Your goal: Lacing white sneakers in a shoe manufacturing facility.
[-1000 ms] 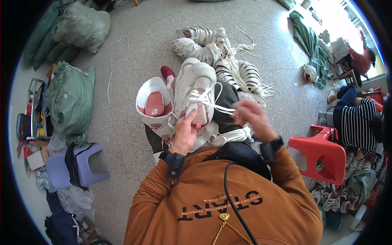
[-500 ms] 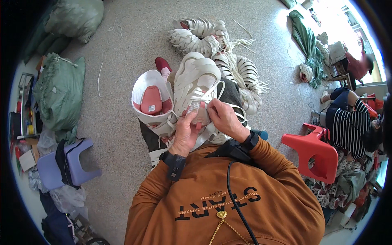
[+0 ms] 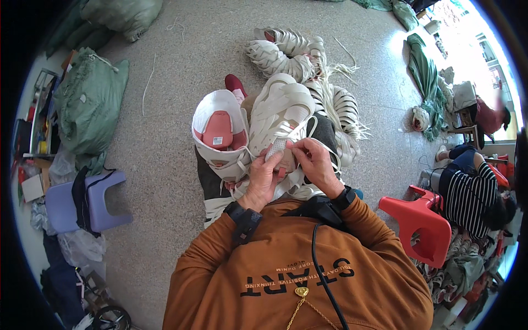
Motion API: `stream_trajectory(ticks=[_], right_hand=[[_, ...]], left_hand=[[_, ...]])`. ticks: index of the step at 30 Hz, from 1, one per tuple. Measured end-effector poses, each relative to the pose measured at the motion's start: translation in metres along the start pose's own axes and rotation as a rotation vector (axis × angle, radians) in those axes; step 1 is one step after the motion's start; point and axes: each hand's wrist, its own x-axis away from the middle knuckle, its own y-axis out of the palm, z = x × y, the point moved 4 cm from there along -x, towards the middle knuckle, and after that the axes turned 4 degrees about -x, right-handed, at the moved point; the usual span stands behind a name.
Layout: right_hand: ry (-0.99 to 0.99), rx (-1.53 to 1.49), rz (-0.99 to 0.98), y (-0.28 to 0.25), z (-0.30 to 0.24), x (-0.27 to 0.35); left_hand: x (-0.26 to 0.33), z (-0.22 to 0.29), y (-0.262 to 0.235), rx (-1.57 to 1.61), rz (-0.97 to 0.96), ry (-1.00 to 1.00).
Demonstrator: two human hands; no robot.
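Note:
On my lap lies a stack of off-white shoe uppers [image 3: 264,113] with pink trim. My left hand [image 3: 261,181] is closed on the top upper, its thumb on the mesh tongue [image 3: 276,147]. Across from it, my right hand [image 3: 318,166] pinches the edge of the same upper beside the white lacing [image 3: 289,131]. Whether a lace end is also between those fingertips is hidden. A loose loop of lace bends over next to the right hand. To the left, another white upper [image 3: 211,104] stands with its opening upward, showing a pink lining and a small white label.
Beyond my lap, strung bundles of white uppers [image 3: 297,60] lie on the speckled floor. A purple stool [image 3: 104,206] and green sacks [image 3: 88,110] are at left. At right stand a red stool [image 3: 410,220] and a person in a striped top [image 3: 470,198], near piled shoe parts.
The whole view has shifted, so the scene sits further right. Both hands stay on the same upper, with the right fingers slightly rearranged at its edge.

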Motion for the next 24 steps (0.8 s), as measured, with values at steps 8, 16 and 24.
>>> stream_trajectory(ticks=[8,16,24], right_hand=[[-0.007,0.033,-0.006,0.0,0.0,0.001],[0.058,-0.004,0.012,-0.005,0.005,0.002],[-0.331,0.263,0.046,-0.028,-0.036,-0.022]], left_hand=[[-0.002,-0.004,-0.005,-0.016,0.03,-0.012],[-0.001,-0.001,0.001,0.005,0.044,0.011],[0.0,-0.003,0.003,0.023,0.047,0.109]])
